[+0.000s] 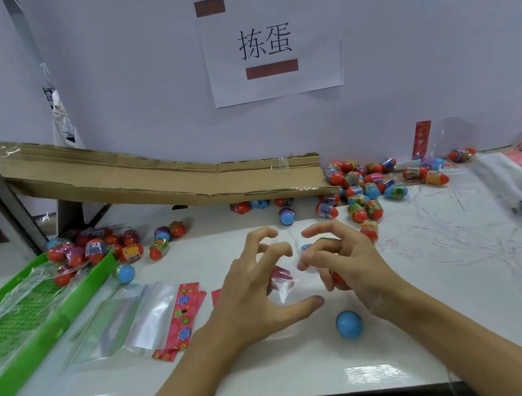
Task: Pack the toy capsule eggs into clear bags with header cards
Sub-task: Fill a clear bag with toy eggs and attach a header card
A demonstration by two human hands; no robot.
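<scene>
Both hands meet over the middle of the white surface (278,376), working at a small clear plastic bag (286,283) held between them. The left hand (260,298) has its fingers curled and spread like claws, the thumb stretched out low towards the right; its fingertips seem to pinch the bag's mouth, though the film is too faint to be sure. The right hand (346,263) curls its fingers round a red capsule egg (338,279), of which only a sliver shows under the palm, at the bag's opening. A red header card (279,276) shows through the film between the hands.

A loose blue plastic egg (349,324) lies on the surface just below the right wrist. Left of the hands rests a stack of empty clear bags with red flowered header cards (155,316), and further left a green slotted plastic tray (20,332) with cellophane in it. A sloping brown cardboard chute (149,180) runs down from the left, and a heap of red and blue wrapped capsule eggs (362,187) lies at its lower end; another cluster of eggs (98,245) sits by the tray's far corner. A white paper sign with printed characters (269,42) hangs on the wall behind
</scene>
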